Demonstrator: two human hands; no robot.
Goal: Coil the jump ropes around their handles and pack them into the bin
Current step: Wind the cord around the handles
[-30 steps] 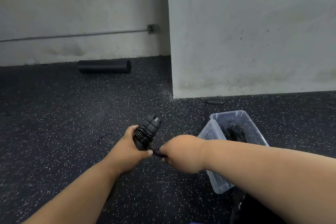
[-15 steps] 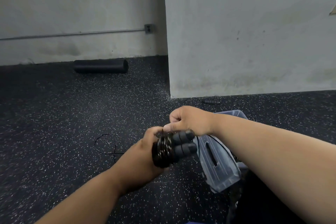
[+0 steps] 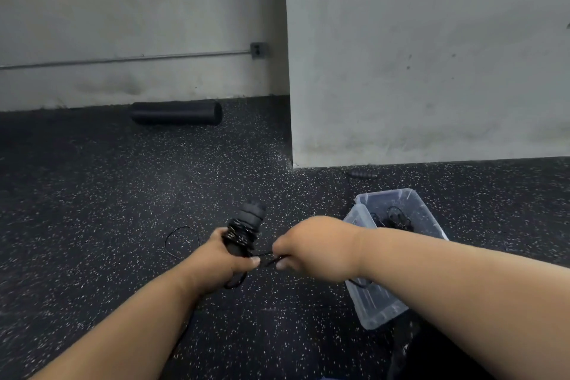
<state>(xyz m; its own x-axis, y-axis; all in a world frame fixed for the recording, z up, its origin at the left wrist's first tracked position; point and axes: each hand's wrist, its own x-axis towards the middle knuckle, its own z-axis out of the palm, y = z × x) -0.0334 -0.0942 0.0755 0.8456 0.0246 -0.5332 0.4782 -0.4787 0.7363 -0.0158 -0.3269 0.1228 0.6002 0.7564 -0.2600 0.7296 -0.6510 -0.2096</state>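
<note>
My left hand [image 3: 220, 259] grips black jump rope handles [image 3: 246, 225] that point up and away, with thin black cord wound in several turns around them. Just to the right, my right hand [image 3: 311, 248] pinches the free cord [image 3: 265, 254] stretched between both hands. A loose loop of the same cord [image 3: 180, 241] lies on the floor to the left. The clear plastic bin [image 3: 364, 302] stands on the floor at the right, partly behind my right forearm, with black ropes [image 3: 398, 220] inside it.
A black foam roller [image 3: 176, 112] lies against the far wall. One small black handle [image 3: 361, 174] rests at the foot of the grey wall corner [image 3: 291, 133]. Dark speckled rubber floor spreads to the left and front.
My right hand has come down from above the handles to their right side, pulling the cord around. The handles have tipped from pointing right to pointing up and away.
</note>
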